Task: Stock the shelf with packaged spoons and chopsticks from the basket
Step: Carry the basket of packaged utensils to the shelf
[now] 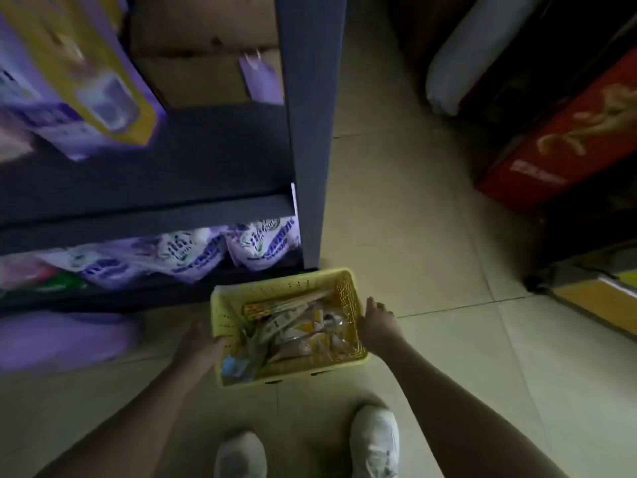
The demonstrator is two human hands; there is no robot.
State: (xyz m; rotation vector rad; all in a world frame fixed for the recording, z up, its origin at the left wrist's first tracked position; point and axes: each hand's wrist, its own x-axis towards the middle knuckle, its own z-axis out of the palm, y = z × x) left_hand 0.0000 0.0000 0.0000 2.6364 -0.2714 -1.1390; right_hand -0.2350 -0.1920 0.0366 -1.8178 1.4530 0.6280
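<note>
Basket (pixel 227 305) sits on the floor near the shelf (pixel 144 215), full of packets (pixel 293 326); left hand (pixel 198 343) and right hand (pixel 377 320) grasp its sides. Stocking looks barely begun.

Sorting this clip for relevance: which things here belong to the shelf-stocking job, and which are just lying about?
Part of the job:
yellow basket
packaged utensils inside it
dark shelf
left hand and right hand at the basket's sides

Just there:
purple-and-white packs under the shelf
red box
white shoes
</note>
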